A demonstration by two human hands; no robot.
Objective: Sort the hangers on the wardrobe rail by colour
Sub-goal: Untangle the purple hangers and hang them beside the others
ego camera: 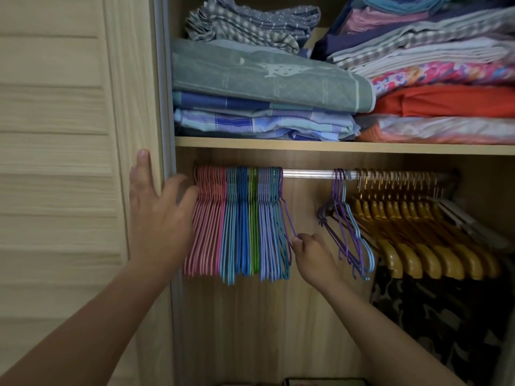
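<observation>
On my feed, the left hand [160,215] lay spread with straight fingers against the pink end of the packed bundle of thin coloured wire hangers [237,227], which hung at the left end of the silver metal wardrobe rail [306,174]. The right hand [312,253] pinched the lower bar of 1 dark purple wire hanger [287,215] at the bundle's right edge. Further right hung a small purple and blue cluster [345,227], touching the yellow wooden hangers [418,232].
</observation>
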